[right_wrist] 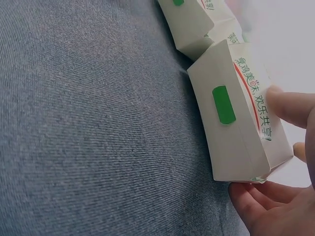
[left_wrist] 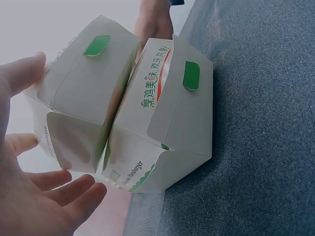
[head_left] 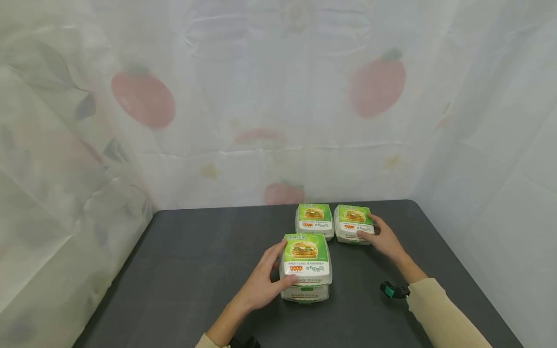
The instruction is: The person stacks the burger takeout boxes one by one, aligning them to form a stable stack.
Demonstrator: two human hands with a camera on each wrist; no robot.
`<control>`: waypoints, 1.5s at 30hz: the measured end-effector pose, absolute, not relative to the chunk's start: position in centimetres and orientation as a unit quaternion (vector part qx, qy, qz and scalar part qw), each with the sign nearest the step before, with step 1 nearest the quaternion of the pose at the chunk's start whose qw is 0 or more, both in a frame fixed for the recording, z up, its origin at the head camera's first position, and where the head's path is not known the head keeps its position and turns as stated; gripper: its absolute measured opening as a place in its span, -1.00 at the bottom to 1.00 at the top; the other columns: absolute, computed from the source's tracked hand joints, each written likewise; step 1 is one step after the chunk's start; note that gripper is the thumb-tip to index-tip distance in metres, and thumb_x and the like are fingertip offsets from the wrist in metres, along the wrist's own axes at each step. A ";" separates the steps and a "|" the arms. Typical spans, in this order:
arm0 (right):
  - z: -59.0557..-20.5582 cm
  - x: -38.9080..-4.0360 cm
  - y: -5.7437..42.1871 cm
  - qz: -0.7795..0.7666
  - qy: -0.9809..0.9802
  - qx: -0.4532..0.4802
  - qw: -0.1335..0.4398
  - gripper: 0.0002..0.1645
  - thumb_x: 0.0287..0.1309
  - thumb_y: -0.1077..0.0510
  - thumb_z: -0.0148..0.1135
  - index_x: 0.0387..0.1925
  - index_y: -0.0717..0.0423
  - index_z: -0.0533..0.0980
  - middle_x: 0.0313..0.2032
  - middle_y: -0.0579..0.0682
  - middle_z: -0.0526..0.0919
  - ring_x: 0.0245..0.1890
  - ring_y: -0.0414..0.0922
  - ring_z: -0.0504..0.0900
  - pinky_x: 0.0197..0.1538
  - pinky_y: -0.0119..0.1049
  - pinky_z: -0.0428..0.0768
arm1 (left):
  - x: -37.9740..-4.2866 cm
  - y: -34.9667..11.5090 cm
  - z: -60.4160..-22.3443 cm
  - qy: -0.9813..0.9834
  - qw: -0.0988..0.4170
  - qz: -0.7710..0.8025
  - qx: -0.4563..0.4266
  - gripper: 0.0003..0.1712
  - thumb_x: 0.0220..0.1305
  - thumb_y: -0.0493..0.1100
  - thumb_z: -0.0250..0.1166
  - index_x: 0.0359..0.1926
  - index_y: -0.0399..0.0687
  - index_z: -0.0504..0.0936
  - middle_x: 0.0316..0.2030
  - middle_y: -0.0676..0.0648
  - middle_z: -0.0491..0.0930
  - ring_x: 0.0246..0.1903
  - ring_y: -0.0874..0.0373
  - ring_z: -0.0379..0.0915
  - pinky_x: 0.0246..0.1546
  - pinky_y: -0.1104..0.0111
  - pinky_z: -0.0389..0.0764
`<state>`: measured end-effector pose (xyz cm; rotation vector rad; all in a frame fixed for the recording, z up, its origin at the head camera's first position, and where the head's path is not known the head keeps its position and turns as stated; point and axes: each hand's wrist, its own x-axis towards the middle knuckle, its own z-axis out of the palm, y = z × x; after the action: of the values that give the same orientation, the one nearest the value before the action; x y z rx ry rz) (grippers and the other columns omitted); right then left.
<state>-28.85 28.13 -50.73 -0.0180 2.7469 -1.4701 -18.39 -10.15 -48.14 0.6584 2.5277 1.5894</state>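
Two white-and-green burger boxes are stacked near the middle of the table, the upper burger box [head_left: 306, 258] on the lower burger box [head_left: 304, 293]. My left hand [head_left: 261, 281] rests around the upper box's left side, thumb at its front edge. Its fingers [left_wrist: 81, 189] lie loosely spread by the box's end in the left wrist view. Further back, my right hand [head_left: 383, 237] holds the right burger box [head_left: 353, 223] at its right end. In the right wrist view the thumb [right_wrist: 283, 103] presses its printed sloping face, and the other fingers curl against the end.
Another burger box [head_left: 314, 221] stands just left of the one at my right hand, behind the stack. The dark table [head_left: 204, 261] extends to the left. A fruit-printed pale curtain [head_left: 209, 121] hangs behind the back edge, with sheets at both sides.
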 end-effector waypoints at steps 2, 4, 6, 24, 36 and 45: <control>-50.8 -28.8 28.2 -0.473 0.881 -0.004 0.010 0.13 0.36 -0.18 0.30 0.60 0.26 -0.08 0.34 0.46 0.27 0.34 0.34 0.30 0.18 0.20 0.45 | -18.4 -10.1 -48.1 0.826 0.043 0.519 0.215 0.00 0.31 0.16 0.40 0.61 0.32 0.04 0.52 0.10 0.06 0.43 0.12 0.11 0.32 -0.10 0.33; -50.9 -28.8 28.3 -0.475 0.880 -0.001 0.009 0.12 0.36 -0.18 0.31 0.60 0.25 -0.07 0.34 0.46 0.28 0.35 0.34 0.30 0.18 0.19 0.45 | -18.4 -10.1 -48.1 0.826 0.044 0.519 0.215 0.00 0.32 0.16 0.40 0.61 0.31 0.04 0.52 0.09 0.05 0.43 0.11 0.10 0.33 -0.09 0.33; -51.0 -28.7 28.4 -0.478 0.879 0.004 0.009 0.13 0.35 -0.19 0.31 0.60 0.25 -0.07 0.33 0.46 0.28 0.34 0.34 0.31 0.18 0.18 0.46 | -18.3 -10.1 -48.1 0.827 0.044 0.518 0.215 0.00 0.32 0.16 0.40 0.62 0.31 0.04 0.52 0.09 0.05 0.43 0.12 0.10 0.33 -0.08 0.33; -48.0 -27.3 29.0 -0.492 0.870 -0.015 -0.022 0.10 0.39 -0.17 0.27 0.62 0.19 -0.10 0.34 0.44 0.28 0.28 0.31 0.40 0.09 0.04 0.51 | -18.4 -10.1 -48.3 0.821 0.046 0.527 0.214 -0.04 0.36 0.10 0.38 0.62 0.28 0.04 0.53 0.02 0.06 0.43 0.04 0.11 0.32 -0.10 0.34; -44.0 -25.9 28.8 -0.523 0.848 -0.082 -0.028 0.03 0.41 -0.07 0.28 0.64 0.06 -0.10 0.39 0.39 0.23 0.34 0.32 0.34 0.15 0.13 0.47 | -18.3 -10.0 -48.2 0.823 0.042 0.522 0.218 -0.03 0.36 0.14 0.36 0.62 0.28 0.03 0.53 0.03 0.04 0.44 0.05 0.10 0.32 -0.09 0.34; -41.3 -24.5 27.2 -0.523 0.841 -0.136 -0.014 -0.03 0.42 -0.01 0.27 0.63 0.03 -0.03 0.41 0.35 0.24 0.32 0.29 0.37 0.13 0.08 0.50 | -18.4 -10.0 -48.4 0.818 0.040 0.530 0.222 -0.05 0.40 0.07 0.35 0.62 0.25 0.02 0.54 -0.01 0.03 0.44 0.02 0.13 0.30 -0.10 0.35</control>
<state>-24.53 27.24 -41.26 -0.4307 2.6658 -1.6586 -18.39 -10.00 -48.43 0.6801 2.5044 1.6227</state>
